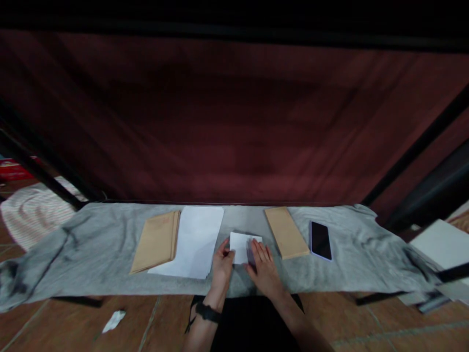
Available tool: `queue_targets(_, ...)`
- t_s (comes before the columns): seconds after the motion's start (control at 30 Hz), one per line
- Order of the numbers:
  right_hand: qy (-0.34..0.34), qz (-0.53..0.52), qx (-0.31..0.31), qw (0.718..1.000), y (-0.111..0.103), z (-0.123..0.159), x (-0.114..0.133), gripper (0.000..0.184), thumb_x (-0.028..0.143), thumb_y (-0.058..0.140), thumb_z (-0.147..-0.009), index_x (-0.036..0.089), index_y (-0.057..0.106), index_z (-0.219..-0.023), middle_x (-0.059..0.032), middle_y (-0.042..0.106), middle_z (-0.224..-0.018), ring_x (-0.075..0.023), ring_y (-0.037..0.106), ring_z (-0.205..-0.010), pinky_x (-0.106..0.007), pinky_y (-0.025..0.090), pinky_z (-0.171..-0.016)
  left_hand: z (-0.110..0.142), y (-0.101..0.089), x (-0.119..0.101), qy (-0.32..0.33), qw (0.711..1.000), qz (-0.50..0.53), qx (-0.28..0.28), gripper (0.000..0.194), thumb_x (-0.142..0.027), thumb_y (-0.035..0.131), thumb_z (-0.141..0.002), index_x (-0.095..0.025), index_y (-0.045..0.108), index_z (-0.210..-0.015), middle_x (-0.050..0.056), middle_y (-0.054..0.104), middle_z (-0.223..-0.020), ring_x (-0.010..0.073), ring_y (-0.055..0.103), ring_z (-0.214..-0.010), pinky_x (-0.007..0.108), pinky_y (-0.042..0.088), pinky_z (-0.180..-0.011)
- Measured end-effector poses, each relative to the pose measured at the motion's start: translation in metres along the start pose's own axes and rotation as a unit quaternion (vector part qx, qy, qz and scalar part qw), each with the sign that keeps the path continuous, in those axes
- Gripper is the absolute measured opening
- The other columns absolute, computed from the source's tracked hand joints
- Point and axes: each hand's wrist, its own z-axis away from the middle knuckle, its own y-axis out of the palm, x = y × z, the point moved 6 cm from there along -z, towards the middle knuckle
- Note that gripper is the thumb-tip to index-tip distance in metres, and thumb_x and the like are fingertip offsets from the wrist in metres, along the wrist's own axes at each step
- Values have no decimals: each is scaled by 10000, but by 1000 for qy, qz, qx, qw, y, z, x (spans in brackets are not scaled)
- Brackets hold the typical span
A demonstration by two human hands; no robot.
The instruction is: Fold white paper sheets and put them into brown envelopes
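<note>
A small folded white paper (242,244) lies on the grey cloth (91,254) in front of me. My left hand (222,261) pinches its left edge with thumb and fingers. My right hand (264,268) lies flat, fingers stretched out, pressing on the paper's right part. A black watch sits on my left wrist. Left of my hands lies a white sheet (194,239), and beyond it a stack of brown envelopes (156,240). A single brown envelope (286,231) lies just right of my right hand.
A dark phone (320,239) lies face up right of the single envelope. A dark red curtain (234,122) hangs behind the table. A scrap of white paper (114,320) lies on the tiled floor. White boards (439,242) stand at the far right.
</note>
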Motion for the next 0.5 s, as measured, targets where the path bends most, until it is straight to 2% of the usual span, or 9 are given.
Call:
queue_targets(0.07, -9, -24, 4, 1000, -6, -3, 11, 679, 265, 489, -936, 171, 281, -1575, -100, 391, -1582, -253, 370, -1452, -470, 318, -1185, 3, 3, -7, -2, 1000, 12, 15, 550, -355, 776, -655, -133, 707, -1154, 29, 712, -775, 181, 665, -696, 321, 546, -687)
queue_targets(0.13, 21, -73, -11, 997, -14, -10, 13, 604, 155, 419, -927, 160, 389, -1530, -107, 468, -1534, -234, 432, -1412, -433, 348, -1173, 7, 4, -12, -7, 999, 30, 28, 584, -445, 779, -684, -136, 697, -1174, 71, 735, -889, 202, 688, -792, 332, 554, -736)
queue_targets(0.23, 96, -225, -57, 968, -25, -21, 5, 499, 185, 320, -981, 152, 525, -1434, -112, 573, -1439, -219, 526, -1330, -383, 413, -1122, 11, 5, -7, -51, 994, 74, 56, 636, -630, 606, -834, -139, 655, -1236, 157, 722, -1106, 244, 705, -973, 368, 571, -814)
queue_targets(0.3, 155, -358, -84, 917, -27, -25, -4, 456, 320, 328, -1017, 175, 592, -1359, -105, 652, -1337, -229, 614, -1219, -374, 487, -1036, 16, 7, 4, -101, 988, 87, 74, 628, -649, 506, -898, -147, 633, -1254, 184, 706, -1166, 251, 701, -1038, 386, 575, -860)
queue_targets(0.37, 218, -479, -102, 844, -22, -25, -9, 462, 458, 378, -1006, 191, 643, -1275, -96, 730, -1172, -241, 697, -1028, -374, 560, -890, 22, 11, 15, -141, 981, 95, 91, 569, -579, 586, -886, -169, 604, -1280, 171, 715, -1153, 242, 710, -1023, 388, 577, -872)
queue_targets(0.43, 262, -568, -111, 772, -14, -21, -10, 486, 539, 440, -969, 182, 666, -1208, -91, 760, -1023, -245, 719, -861, -371, 582, -762, 27, 18, 24, -153, 976, 109, 107, 573, -473, 714, -816, -196, 582, -1300, 132, 731, -1108, 226, 721, -959, 376, 578, -853)
queue_targets(0.5, 286, -617, -117, 724, -9, -18, -9, 489, 562, 498, -929, 169, 671, -1163, -94, 761, -965, -247, 716, -798, -370, 579, -716, 27, 21, 30, -143, 978, 112, 107, 600, -393, 773, -751, -207, 589, -1292, 90, 742, -1025, 204, 723, -874, 340, 575, -791)
